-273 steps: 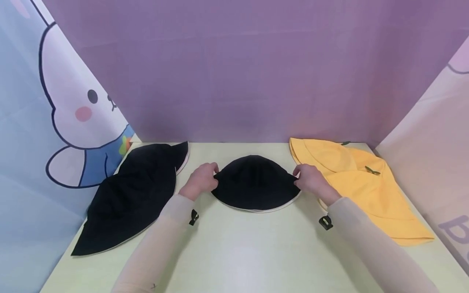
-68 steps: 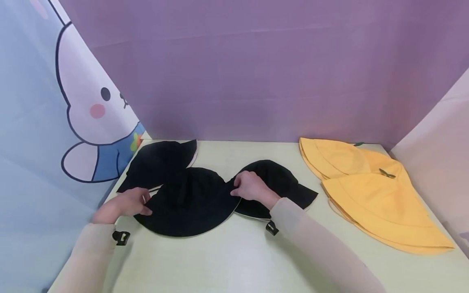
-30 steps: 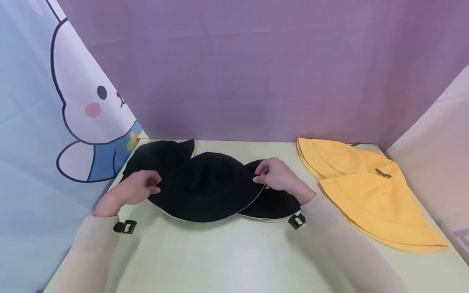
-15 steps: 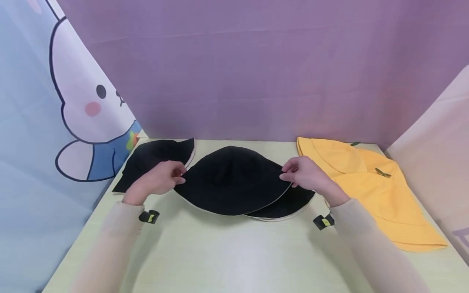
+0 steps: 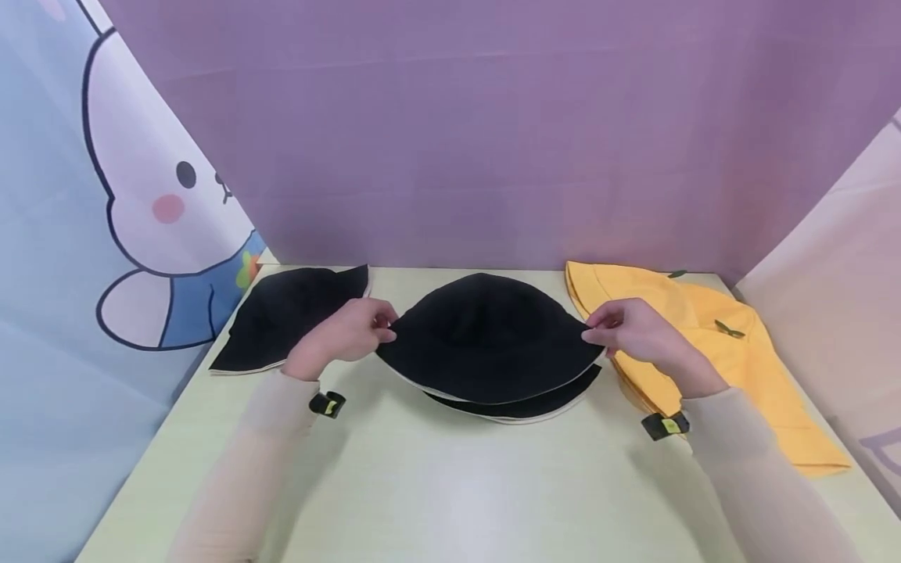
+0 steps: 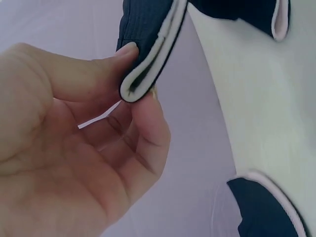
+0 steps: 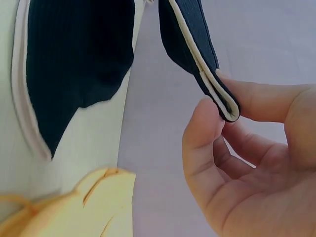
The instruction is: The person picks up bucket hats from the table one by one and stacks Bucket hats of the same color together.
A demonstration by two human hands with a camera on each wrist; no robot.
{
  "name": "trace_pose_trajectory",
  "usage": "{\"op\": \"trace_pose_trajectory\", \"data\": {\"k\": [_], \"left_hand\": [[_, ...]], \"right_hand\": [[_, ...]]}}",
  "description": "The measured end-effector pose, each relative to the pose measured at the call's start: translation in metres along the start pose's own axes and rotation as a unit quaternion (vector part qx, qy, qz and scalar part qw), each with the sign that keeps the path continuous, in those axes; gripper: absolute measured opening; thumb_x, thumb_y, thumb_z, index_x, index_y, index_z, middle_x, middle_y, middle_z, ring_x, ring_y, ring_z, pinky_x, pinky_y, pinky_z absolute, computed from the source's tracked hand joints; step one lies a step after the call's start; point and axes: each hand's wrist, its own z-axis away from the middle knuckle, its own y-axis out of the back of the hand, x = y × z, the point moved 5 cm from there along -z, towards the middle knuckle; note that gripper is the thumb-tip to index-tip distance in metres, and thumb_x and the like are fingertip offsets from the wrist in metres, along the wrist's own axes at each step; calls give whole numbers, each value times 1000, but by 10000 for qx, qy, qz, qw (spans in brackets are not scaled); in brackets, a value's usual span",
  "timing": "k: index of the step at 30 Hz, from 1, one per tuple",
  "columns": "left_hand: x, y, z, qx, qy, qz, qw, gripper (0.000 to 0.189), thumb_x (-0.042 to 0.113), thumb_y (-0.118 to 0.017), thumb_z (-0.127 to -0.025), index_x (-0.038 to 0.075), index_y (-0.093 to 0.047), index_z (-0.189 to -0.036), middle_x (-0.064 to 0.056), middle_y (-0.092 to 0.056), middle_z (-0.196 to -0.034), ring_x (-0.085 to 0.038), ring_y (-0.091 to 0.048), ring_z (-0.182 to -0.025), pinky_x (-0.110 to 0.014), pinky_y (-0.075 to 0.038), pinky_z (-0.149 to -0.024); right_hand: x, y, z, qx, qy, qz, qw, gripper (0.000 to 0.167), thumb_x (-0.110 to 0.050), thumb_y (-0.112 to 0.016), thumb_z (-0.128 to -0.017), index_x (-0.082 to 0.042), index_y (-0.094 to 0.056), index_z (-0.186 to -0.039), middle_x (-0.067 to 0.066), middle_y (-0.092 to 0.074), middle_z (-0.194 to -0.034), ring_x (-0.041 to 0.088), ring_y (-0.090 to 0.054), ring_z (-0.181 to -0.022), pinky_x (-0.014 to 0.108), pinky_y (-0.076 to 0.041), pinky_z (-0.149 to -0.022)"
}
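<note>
A folded black bucket hat (image 5: 486,336) with a pale edge is stretched between both hands, lifted over a second black hat (image 5: 535,408) that lies on the table. My left hand (image 5: 352,330) pinches one brim corner between thumb and fingers; the left wrist view shows the folded brim (image 6: 153,59) in that pinch. At the opposite corner, my right hand (image 5: 640,336) pinches the brim, and the right wrist view shows this folded end (image 7: 210,74) too. Most of the lower hat is hidden beneath the held one.
Another black hat (image 5: 281,317) lies at the back left, close to the left forearm. Yellow hats (image 5: 746,383) with small green leaves overlap at the right, partly behind the right arm. A purple cloth (image 5: 450,141) hangs behind the table (image 5: 450,485).
Both hands have lifted the front black hat off the left side and carried it right, over the middle hat. The black hat at the back left stays in place, now uncovered.
</note>
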Motion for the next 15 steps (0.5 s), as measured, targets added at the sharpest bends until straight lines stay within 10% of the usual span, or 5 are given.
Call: {"op": "trace_pose_trajectory", "data": {"k": [15], "left_hand": [[1, -53, -27, -292, 36, 296, 9991, 12, 3, -66, -94, -2, -66, -105, -8, -68, -91, -22, -63, -86, -39, -52, -85]], "right_hand": [[46, -6, -5, -218, -214, -13, 9995, 21, -9, -73, -91, 6, -66, -103, 8, -63, -85, 22, -62, -69, 35, -57, -63]]}}
